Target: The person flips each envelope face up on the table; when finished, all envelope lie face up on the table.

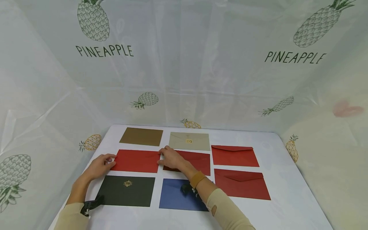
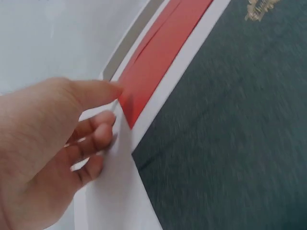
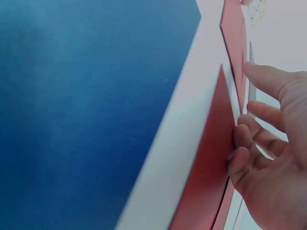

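A bright red envelope [image 1: 136, 161] lies flat in the middle row at the left, between both hands. My left hand [image 1: 99, 166] touches its left edge, thumb and index finger apart along it. In the left wrist view the left thumb [image 2: 100, 93] reaches the red envelope's corner, the other fingers loosely bent below. At the opposite edge is my right hand [image 1: 172, 158], thumb and index fingertip spread apart there. The right hand also lies over part of a dark red envelope [image 1: 196, 162]. In the right wrist view its thumb [image 3: 266, 76] meets the bright red envelope's edge.
Around them on the white table [image 1: 287, 191] lie a brown envelope [image 1: 142, 136], a grey-beige one [image 1: 189, 137], a dark green one [image 1: 126, 193] and a blue one [image 1: 172, 193], partly under my right forearm. Two red envelopes [image 1: 234, 158] [image 1: 244, 188] lie at the right.
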`<move>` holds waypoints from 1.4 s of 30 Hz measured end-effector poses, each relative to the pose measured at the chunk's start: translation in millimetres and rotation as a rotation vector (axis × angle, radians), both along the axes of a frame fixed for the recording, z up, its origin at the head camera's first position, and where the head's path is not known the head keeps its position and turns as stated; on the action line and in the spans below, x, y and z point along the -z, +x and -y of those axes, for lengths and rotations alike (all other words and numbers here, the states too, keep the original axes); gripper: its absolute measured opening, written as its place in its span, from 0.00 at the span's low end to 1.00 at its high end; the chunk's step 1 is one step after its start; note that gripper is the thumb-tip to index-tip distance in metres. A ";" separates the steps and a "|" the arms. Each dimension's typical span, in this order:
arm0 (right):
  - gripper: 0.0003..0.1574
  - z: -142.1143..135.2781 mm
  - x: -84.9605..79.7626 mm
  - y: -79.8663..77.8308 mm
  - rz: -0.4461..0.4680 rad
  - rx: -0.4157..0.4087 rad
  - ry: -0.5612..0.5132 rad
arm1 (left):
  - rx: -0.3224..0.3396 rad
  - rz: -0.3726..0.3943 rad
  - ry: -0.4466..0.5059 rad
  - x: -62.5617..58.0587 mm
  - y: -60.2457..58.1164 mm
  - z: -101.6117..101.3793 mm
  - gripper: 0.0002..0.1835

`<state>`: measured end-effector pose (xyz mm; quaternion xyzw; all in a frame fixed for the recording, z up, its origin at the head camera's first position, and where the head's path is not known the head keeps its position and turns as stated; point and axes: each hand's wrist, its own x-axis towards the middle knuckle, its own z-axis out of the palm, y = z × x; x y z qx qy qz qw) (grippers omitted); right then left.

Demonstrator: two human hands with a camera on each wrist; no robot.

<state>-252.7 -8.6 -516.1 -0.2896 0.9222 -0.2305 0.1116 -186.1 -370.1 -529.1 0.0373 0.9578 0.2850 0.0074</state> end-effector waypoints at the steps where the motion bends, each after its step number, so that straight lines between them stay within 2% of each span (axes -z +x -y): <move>1: 0.30 0.4 -1.4 -1.9 0.005 -0.002 -0.003 | -0.013 -0.002 -0.008 -0.9 -2.4 -0.6 0.19; 5: 0.27 2.5 -4.6 -11.7 -0.005 0.025 -0.020 | -0.060 -0.021 -0.043 -2.7 -15.3 -2.2 0.18; 11: 0.24 4.9 -6.3 -29.7 -0.015 0.147 -0.076 | -0.148 -0.049 -0.077 -3.6 -41.0 -8.6 0.26; 16: 0.26 3.5 -5.2 -38.9 0.022 0.213 -0.086 | -0.210 0.004 -0.093 -1.9 -61.6 -16.7 0.33; 21: 0.30 2.6 -5.7 -43.7 0.007 0.231 -0.050 | -0.211 0.060 -0.134 0.5 -74.0 -23.2 0.35; 25: 0.34 3.6 -3.9 -45.8 -0.006 0.224 0.010 | -0.208 0.074 -0.144 -0.1 -76.8 -25.0 0.34; 30: 0.38 6.7 0.9 -45.7 -0.005 0.175 0.072 | -0.199 0.076 -0.132 -2.9 -74.1 -23.4 0.32; 38: 0.38 8.4 3.2 -45.3 0.072 0.157 -0.004 | -0.174 0.057 -0.108 -0.6 -74.2 -15.5 0.28; 42: 0.37 6.7 5.2 -46.4 0.117 0.121 -0.034 | -0.176 0.049 -0.093 1.7 -73.3 -12.2 0.26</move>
